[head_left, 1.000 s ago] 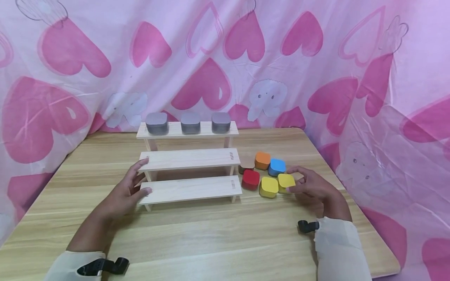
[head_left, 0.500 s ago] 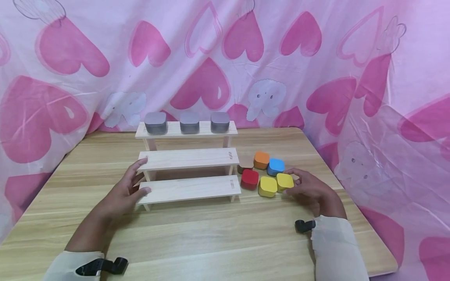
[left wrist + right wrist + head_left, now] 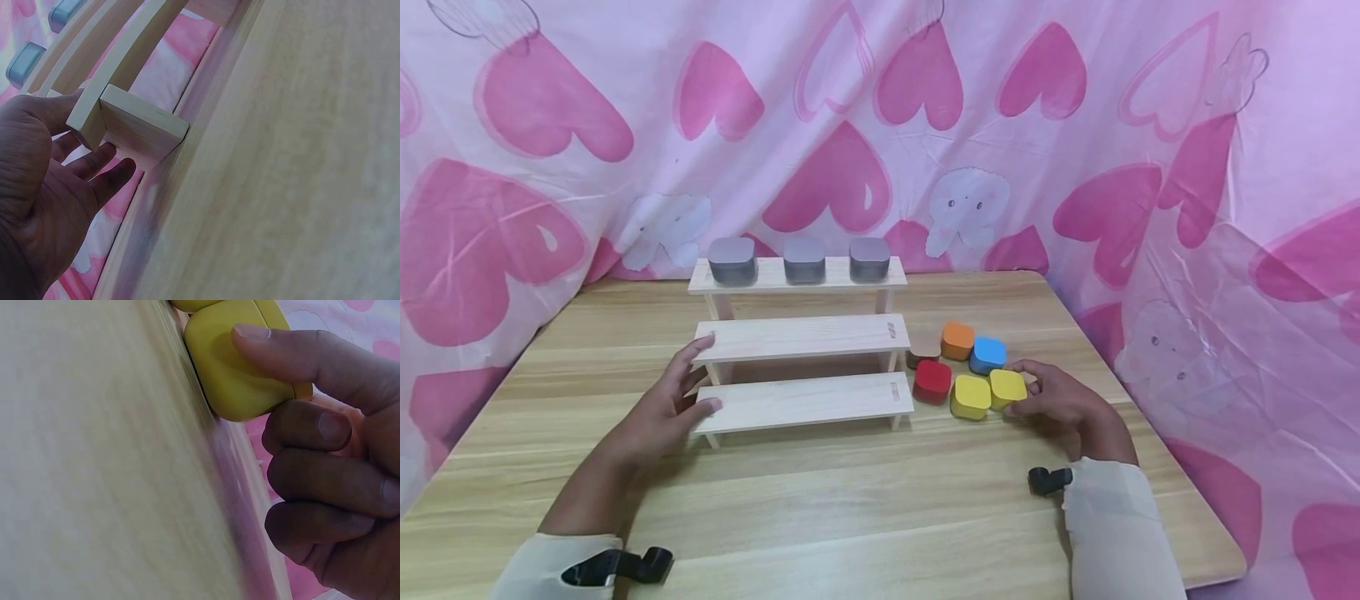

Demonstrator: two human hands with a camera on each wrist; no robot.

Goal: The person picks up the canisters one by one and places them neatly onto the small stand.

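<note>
A three-tier stepped stand (image 3: 805, 404) of pale wood stands left of centre. My left hand (image 3: 662, 412) holds its left end, thumb on the lowest step and index finger at the middle one. In the left wrist view the other fingers (image 3: 115, 178) lie beside the stand's leg (image 3: 144, 122). My right hand (image 3: 1067, 404) pinches a small yellow rounded-square box (image 3: 234, 362) between thumb and index finger; a seam runs near its top like a lid's. The remaining fingers are curled in. A second yellow box (image 3: 971, 397) sits right beside it.
Three grey boxes (image 3: 805, 261) stand on the top step. Right of the stand are a red box (image 3: 932, 382), an orange one (image 3: 957, 340), a blue one (image 3: 988, 354) and a partly hidden brown one (image 3: 922, 358). A pink heart-patterned cloth (image 3: 827, 183) hangs behind the table (image 3: 850, 517).
The right hand has shifted slightly at the yellow box, its thumb slipping lower along the side. The left hand and the stand have stayed in place.
</note>
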